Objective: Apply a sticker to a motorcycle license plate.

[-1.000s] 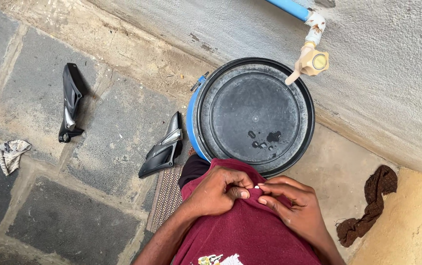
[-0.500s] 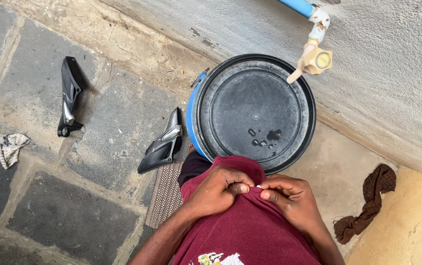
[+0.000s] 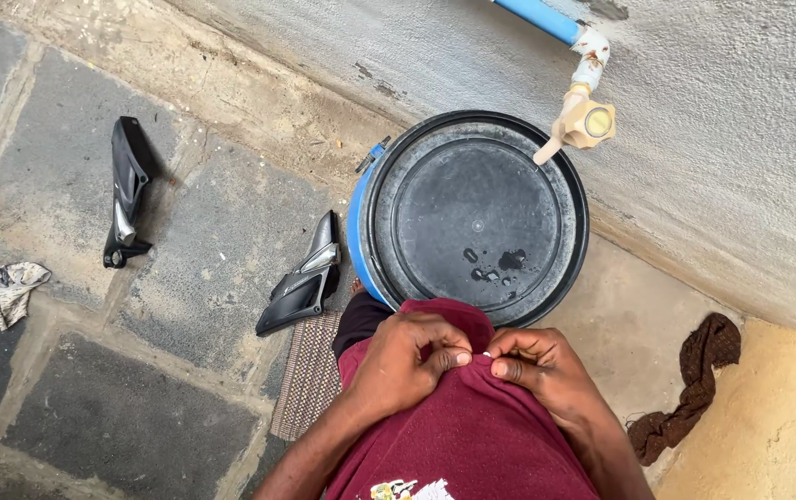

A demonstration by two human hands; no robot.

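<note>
A: Where do the hands sit?

B: Both lie just below the black drum lid [image 3: 476, 218], at the bottom of the view. The left hand [image 3: 404, 363] and the right hand [image 3: 546, 370] meet knuckle to knuckle over the maroon shirt [image 3: 467, 435].

A: And the fingers?

B: Closed on both hands. The left fingers [image 3: 449, 354] are curled and pinch a fold of the shirt; the right fingers [image 3: 509, 356] pinch the same fold from the other side. Something small and white shows where the two pinches meet, too small to identify.

A: The shirt itself?

B: Bunched up towards the lid, its top edge overlapping the lid's near rim. A pale print shows on it at the bottom edge of the view.

A: What else lies round the lid?

B: It caps a blue drum [image 3: 358, 231], with a few dark wet spots on the near part. A cream tap [image 3: 583, 125] hangs over its far right edge, fed by a blue pipe [image 3: 537, 16] along the grey wall [image 3: 740, 139]. Left of the drum, a black moulded panel [image 3: 305, 282] lies on the stone floor [image 3: 185, 231]; a second black panel [image 3: 125, 190] lies well farther left. A checked mat [image 3: 310, 375] lies below the nearer panel. A pale rag [image 3: 11, 292] sits far left, and a brown rag [image 3: 694, 384] lies right of the drum.
</note>
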